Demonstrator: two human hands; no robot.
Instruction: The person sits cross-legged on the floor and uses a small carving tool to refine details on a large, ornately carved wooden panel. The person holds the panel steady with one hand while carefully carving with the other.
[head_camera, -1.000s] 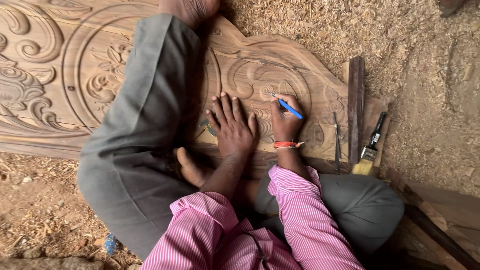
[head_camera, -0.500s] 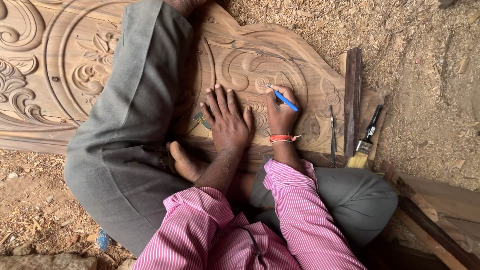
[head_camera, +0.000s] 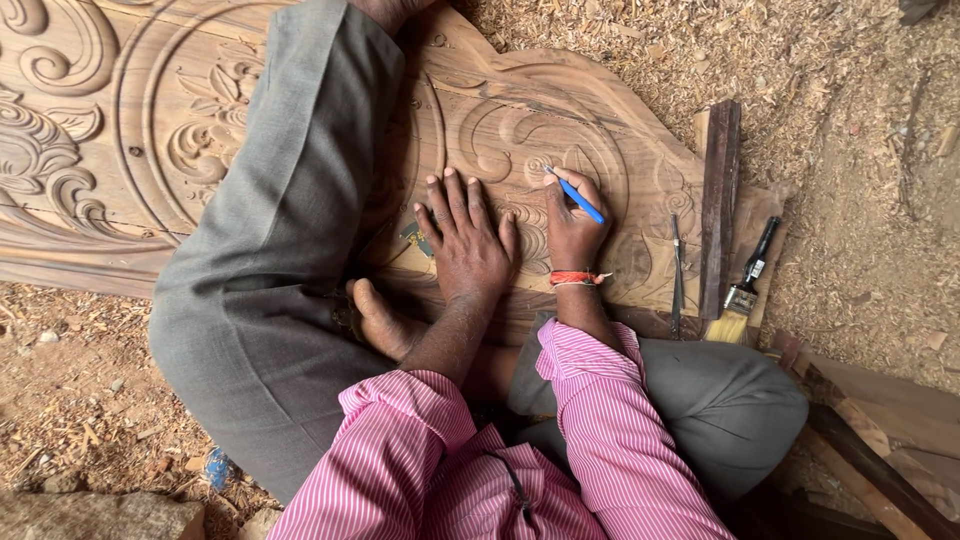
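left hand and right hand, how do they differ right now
The left hand lies flat, fingers spread, palm down on the carved wood panel; the right hand is curled around a blue pen, tip on the carving. The right wrist wears an orange band; the left is bare. Both rest on the panel, in pink striped sleeves.

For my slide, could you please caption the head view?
Left hand flat on carved wooden panel, right hand holding blue pen to it.
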